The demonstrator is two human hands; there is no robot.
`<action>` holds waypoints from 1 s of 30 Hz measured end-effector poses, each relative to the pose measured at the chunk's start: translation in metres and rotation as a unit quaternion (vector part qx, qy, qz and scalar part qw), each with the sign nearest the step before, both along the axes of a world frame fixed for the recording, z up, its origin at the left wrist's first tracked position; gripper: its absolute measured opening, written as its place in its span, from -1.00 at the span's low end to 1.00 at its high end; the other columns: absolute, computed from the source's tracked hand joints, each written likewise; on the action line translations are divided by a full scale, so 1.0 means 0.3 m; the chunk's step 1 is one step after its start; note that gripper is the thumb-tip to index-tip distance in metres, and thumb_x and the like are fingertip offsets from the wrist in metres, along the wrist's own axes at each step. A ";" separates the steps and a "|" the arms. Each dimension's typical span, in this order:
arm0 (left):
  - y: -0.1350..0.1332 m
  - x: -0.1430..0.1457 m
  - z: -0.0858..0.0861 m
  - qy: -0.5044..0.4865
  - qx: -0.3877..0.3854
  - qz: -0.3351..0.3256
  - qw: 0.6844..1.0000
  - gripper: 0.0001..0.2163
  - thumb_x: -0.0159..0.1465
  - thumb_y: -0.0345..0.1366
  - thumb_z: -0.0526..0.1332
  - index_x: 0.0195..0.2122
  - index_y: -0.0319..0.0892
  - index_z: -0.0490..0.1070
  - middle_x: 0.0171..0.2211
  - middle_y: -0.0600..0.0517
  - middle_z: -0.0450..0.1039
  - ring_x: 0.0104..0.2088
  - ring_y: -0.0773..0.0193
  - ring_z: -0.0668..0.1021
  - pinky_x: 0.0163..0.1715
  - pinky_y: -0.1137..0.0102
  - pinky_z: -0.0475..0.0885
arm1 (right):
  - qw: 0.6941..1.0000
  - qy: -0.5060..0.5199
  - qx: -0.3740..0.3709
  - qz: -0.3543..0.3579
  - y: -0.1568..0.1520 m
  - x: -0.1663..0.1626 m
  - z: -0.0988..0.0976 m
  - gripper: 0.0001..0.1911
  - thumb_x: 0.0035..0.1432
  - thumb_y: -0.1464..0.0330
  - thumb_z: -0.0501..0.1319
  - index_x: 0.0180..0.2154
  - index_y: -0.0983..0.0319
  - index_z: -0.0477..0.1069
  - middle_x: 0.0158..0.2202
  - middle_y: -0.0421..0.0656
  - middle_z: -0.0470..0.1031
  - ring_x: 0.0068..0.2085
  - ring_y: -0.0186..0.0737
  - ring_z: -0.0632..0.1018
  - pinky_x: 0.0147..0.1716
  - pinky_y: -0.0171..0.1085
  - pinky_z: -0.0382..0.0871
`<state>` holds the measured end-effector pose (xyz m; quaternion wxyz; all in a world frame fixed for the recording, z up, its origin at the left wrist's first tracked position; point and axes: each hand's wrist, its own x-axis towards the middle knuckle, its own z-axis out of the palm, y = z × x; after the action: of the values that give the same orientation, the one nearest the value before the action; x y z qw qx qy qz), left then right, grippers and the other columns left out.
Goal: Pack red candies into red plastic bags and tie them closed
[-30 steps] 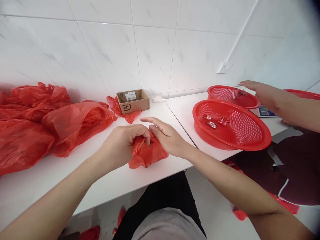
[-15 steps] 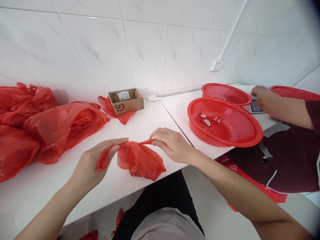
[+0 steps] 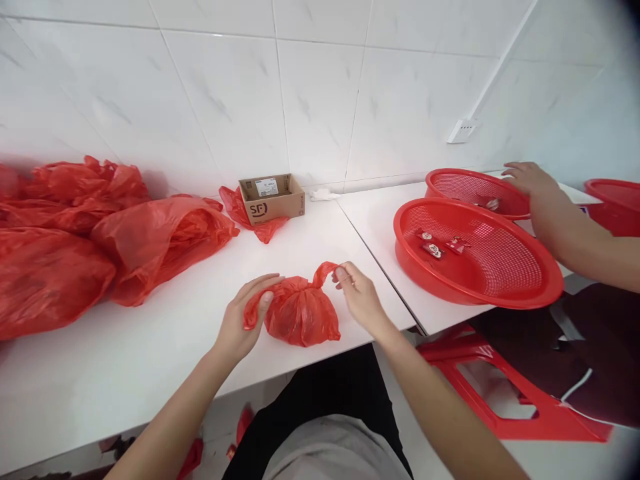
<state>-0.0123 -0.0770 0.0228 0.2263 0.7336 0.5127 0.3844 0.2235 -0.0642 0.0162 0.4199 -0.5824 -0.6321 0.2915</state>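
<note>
A small red plastic bag (image 3: 303, 317), rounded and full, rests on the white table (image 3: 210, 333) in front of me. Its neck is drawn tight at the top, and what lies inside shows only dimly. On its left side, my left hand (image 3: 241, 325) has one bag handle between thumb and fingers, with the fingertips against the bag. My right hand (image 3: 364, 299) pinches the end of the other handle, which curves up from the neck.
Larger red plastic bags (image 3: 50, 280) pile up on the left. Behind stands a small cardboard box (image 3: 277, 208) on red plastic. To the right, a red basket (image 3: 480, 280) holds a few wrapped pieces, with another basket (image 3: 450, 179) behind it. A co-worker's arm (image 3: 565, 227) reaches over there; a red stool (image 3: 525, 400) is below.
The bag has come down onto the table, its neck now gathered tight. Both hands moved with it, the right one slightly outward. The co-worker's hand shifted to the rear basket. My view turned left.
</note>
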 end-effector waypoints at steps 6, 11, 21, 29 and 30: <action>0.065 0.053 -0.084 0.040 -0.015 0.011 0.999 -0.60 0.39 -0.04 -0.07 0.05 -0.02 0.45 -0.13 0.00 0.52 -0.16 0.19 0.55 -0.09 0.27 0.44 | 0.990 -0.122 0.054 -0.039 -0.083 -0.183 -0.079 -0.64 0.40 0.21 -0.16 -0.14 0.11 0.37 -0.29 -0.19 0.49 -0.33 -0.24 0.48 -0.37 -0.32 0.23; 0.041 0.011 -0.084 0.041 -0.055 0.047 0.997 -0.59 0.39 -0.01 -0.08 -0.02 0.00 0.50 -0.15 0.07 0.58 -0.21 0.22 0.58 -0.16 0.34 0.45 | 0.977 -0.210 0.017 -0.026 -0.014 -0.098 -0.127 -0.64 0.40 0.16 -0.13 -0.11 0.09 0.39 -0.55 -0.28 0.41 -0.52 -0.26 0.41 -0.49 -0.33 0.06; 0.066 0.011 -0.099 0.071 -0.094 0.116 0.986 -0.57 0.37 0.04 -0.11 -0.04 0.08 0.51 -0.19 0.07 0.54 -0.20 0.16 0.56 -0.20 0.30 0.42 | 0.977 -0.194 0.007 -0.092 0.080 -0.022 -0.082 -0.72 0.38 0.25 -0.11 -0.20 0.13 0.34 -0.33 -0.22 0.48 -0.29 -0.23 0.46 -0.37 -0.32 0.18; 0.124 0.102 -0.105 0.148 -0.086 0.067 0.983 -0.69 0.39 -0.20 -0.06 -0.18 0.04 0.50 -0.28 0.12 0.55 -0.29 0.23 0.54 -0.34 0.35 0.37 | 0.975 -0.214 -0.007 -0.052 0.050 -0.149 -0.095 -0.73 0.39 0.22 -0.13 -0.22 0.13 0.28 -0.30 -0.24 0.49 -0.35 -0.26 0.46 -0.41 -0.31 0.15; 0.139 0.105 -0.112 0.167 -0.094 0.064 0.979 -0.73 0.37 -0.24 -0.02 -0.23 0.03 0.50 -0.36 0.13 0.54 -0.37 0.24 0.53 -0.40 0.36 0.36 | 0.970 -0.236 -0.029 -0.046 0.064 -0.146 -0.104 -0.71 0.40 0.22 -0.15 -0.22 0.13 0.28 -0.35 -0.25 0.49 -0.39 -0.26 0.45 -0.45 -0.31 0.12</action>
<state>0.0193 -0.0353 -0.0108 0.1808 0.7281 0.6234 0.2204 0.1796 -0.0449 -0.0149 0.2546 -0.6751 -0.6772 0.1443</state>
